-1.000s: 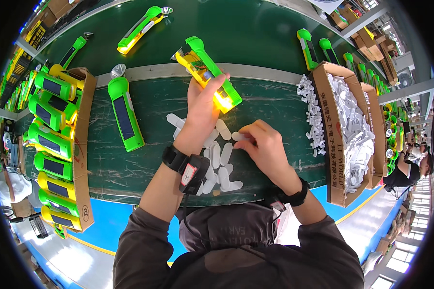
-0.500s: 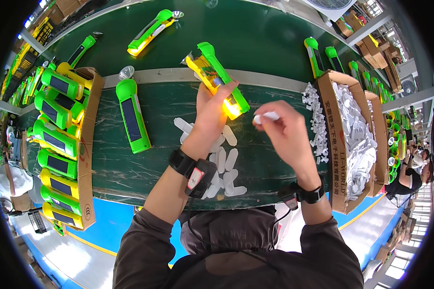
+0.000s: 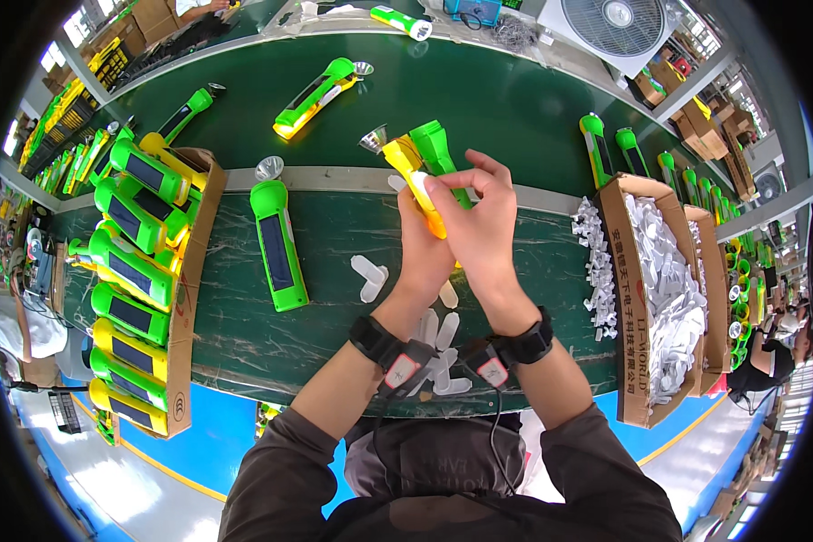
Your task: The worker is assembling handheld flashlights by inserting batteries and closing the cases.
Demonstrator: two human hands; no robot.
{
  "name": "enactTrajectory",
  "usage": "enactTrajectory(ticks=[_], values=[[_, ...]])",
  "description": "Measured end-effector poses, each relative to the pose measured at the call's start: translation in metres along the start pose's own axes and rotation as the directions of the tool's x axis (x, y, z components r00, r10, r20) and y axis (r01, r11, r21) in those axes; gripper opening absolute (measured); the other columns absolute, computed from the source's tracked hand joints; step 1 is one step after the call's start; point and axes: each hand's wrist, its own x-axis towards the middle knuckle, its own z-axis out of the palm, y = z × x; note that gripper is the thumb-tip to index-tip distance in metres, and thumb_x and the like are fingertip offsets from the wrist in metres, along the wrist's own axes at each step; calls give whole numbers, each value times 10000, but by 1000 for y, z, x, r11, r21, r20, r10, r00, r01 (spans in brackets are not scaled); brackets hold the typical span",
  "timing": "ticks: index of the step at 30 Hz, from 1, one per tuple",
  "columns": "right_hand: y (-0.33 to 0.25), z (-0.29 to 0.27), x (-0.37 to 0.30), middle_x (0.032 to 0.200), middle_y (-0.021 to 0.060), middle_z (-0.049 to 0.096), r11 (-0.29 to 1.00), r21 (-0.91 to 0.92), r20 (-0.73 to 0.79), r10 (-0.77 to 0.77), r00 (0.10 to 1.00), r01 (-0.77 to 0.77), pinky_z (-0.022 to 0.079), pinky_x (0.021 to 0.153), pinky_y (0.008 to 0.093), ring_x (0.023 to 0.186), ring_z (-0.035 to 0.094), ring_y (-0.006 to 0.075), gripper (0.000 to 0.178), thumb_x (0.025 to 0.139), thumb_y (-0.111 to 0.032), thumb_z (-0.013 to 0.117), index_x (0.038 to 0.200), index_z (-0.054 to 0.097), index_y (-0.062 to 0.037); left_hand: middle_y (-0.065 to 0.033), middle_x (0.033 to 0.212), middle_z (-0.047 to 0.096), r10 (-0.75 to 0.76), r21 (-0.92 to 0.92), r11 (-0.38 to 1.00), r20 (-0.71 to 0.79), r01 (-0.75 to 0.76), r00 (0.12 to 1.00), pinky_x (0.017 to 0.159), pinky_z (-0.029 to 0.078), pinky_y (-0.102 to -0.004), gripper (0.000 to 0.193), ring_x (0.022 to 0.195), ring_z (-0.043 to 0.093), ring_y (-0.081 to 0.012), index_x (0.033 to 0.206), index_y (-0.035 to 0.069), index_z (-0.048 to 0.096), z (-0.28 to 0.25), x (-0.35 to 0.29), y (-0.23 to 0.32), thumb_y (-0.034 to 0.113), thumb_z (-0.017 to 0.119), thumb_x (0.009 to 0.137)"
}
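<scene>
My left hand (image 3: 415,248) is closed around the lower part of an opened flashlight, over the far edge of the bench. Its yellow half (image 3: 400,157) and green half (image 3: 434,144) stand apart, with a reflector (image 3: 373,138) at the far end. My right hand (image 3: 484,217) is closed on a small white plastic piece (image 3: 420,184), holding it against the yellow half; the fingers partly cover it. Below my hands lie several loose white plastic pieces (image 3: 444,332). To the left, a green flashlight (image 3: 276,242) with a dark panel rests on the bench.
A cardboard box (image 3: 192,298) of green and yellow flashlights stands at left. On the right, another box (image 3: 632,361) holds many white pieces, beside a row of small white parts (image 3: 593,262). More flashlights (image 3: 316,98) lie on the green belt (image 3: 506,99) beyond, and a fan (image 3: 614,23) stands behind.
My right hand has moved left with the white piece, bringing it to the flashlight's yellow half. My left hand still holds the flashlight, now more upright. The view has shifted, showing more beyond the belt.
</scene>
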Motion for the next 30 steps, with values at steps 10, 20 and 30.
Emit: enactTrajectory(ticks=[10,20,30], values=[[-11,0,-5,1050,140,596,983,-102,-53,-158,986,152,481,777,344,936,610,264,154,770,-114,745,790,677,22,-21,1080,473,128,35,991,60,-130,990,753,472,-253,381,922,520,-87,1177,74,351,0,-1,-1,133,618,911],[-10,3,-6,1026,131,579,982,-62,-46,-179,983,176,500,645,368,810,613,287,159,766,-84,742,753,615,11,-24,1074,472,156,100,982,39,-159,987,742,472,-255,381,922,517,-95,1174,73,348,-1,-2,-10,101,613,901],[1,-25,-9,1150,143,552,970,185,39,-168,985,158,529,762,352,957,614,256,146,834,-52,672,971,659,-6,-46,1133,500,-54,-201,977,93,72,994,795,494,-296,403,1034,533,-128,1252,70,361,2,-4,13,97,584,917]])
